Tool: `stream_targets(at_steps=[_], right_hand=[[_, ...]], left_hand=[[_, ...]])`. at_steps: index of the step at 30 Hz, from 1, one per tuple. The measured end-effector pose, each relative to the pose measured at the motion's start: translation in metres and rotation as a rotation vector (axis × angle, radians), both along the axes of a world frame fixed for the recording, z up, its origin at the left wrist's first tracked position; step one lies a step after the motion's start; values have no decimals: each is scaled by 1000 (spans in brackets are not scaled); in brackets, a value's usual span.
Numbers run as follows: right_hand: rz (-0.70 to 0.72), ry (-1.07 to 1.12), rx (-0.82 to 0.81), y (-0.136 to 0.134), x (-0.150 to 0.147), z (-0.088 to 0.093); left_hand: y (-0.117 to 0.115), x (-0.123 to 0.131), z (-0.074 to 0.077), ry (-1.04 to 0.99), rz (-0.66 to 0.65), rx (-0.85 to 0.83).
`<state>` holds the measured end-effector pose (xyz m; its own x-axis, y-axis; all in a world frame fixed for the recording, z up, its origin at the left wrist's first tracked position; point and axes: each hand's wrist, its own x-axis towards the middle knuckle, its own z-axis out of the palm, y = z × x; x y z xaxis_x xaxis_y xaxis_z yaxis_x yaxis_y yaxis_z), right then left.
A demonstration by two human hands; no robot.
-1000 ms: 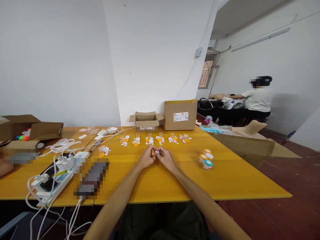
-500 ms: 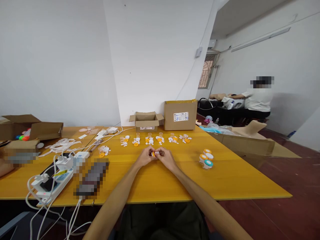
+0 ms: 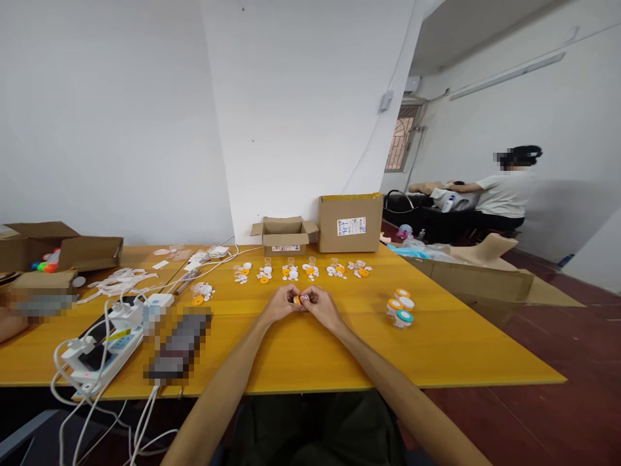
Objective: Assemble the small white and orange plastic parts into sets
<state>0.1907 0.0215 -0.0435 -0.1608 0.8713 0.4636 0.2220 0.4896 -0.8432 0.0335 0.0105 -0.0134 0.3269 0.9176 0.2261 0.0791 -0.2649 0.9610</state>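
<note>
Over the middle of the table my left hand (image 3: 282, 304) is closed on a small orange-and-white cap (image 3: 297, 299). Touching it from the other side, my right hand (image 3: 320, 307) pinches a small white piece with dark holes (image 3: 305, 298). The fingers of both hands meet and cover much of these parts. Behind them runs a row of small piles of clear cups, orange rings and white discs (image 3: 291, 272). To the right stand several clear jars with orange, white and teal lids (image 3: 403, 317). Another pile of parts (image 3: 198, 298) lies to the left.
An open carton (image 3: 284, 246) and a closed carton (image 3: 350, 223) stand at the back. On the left are a power strip (image 3: 121, 346) with white cables, a blurred phone-like device (image 3: 179, 343) and a box of coloured balls (image 3: 92, 252). Another person (image 3: 504, 197) sits at the far right.
My hands and the parts in them stay in nearly the same place. The person at the far right has shifted their head slightly.
</note>
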Motion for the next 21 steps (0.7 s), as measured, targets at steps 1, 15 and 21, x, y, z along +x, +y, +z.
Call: stream_targets(at_steps=[1,15,21], right_hand=[[0,7,-7,0,0,0],[24,60,-73,-1,-1,3],[49,84,-114,1,0,2]], left_hand=[[0,0,0,2,4,-1],[2,-1,-1,20,-8,-23],[1,-1,0,9,-8,-39]])
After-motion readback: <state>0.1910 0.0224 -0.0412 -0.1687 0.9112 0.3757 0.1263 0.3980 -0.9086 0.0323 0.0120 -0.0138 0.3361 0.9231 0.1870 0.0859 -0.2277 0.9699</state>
